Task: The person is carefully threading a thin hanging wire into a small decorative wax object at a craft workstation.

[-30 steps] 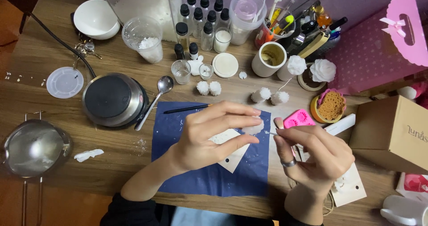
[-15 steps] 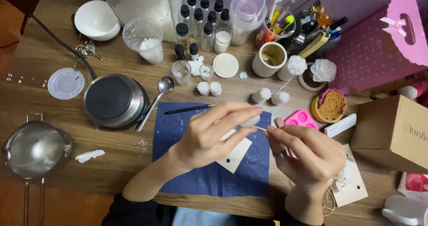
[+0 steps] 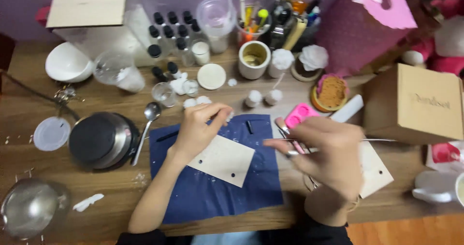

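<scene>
- Blue cloth mat point(image 3: 208, 196): lies on the wooden table point(image 3: 29, 109) under both hands.
- Pale card tag point(image 3: 223, 159): rests on the mat, long axis slanting down to the right, just below the left hand.
- Right hand point(image 3: 328, 153): blurred, over the mat's right edge; fingers pinch a thin metal tool point(image 3: 382, 140) that runs level, left to right.
- Left hand point(image 3: 200, 129): wrist low, fingers raised and closed on a small white piece point(image 3: 229, 115) above the tag; the nearer hand to it.
</scene>
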